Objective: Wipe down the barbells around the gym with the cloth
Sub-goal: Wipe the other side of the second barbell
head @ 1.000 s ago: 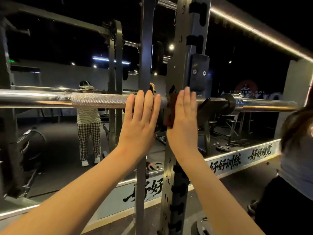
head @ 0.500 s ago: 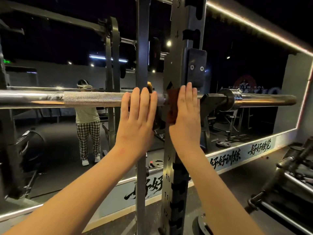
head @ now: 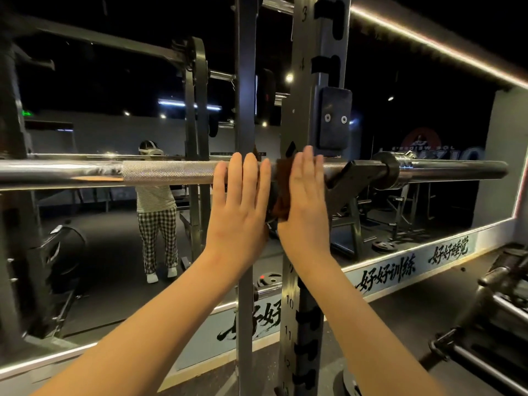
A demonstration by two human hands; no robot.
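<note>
A chrome barbell runs level across the view and rests in the black hook of a rack. A brown cloth hangs over the bar beside the rack upright. My left hand lies flat against the bar with straight fingers, just left of the cloth. My right hand presses the cloth against the bar with straight fingers. Most of the cloth is hidden behind my two hands.
The numbered rack upright stands right behind the cloth, with a second post to its left. A wall mirror behind reflects a person and gym machines. Another metal frame sits low on the right.
The view has swung slightly left and a person at the right edge has dropped out of sight. Both hands stay flat on the bar and cloth, now closer together.
</note>
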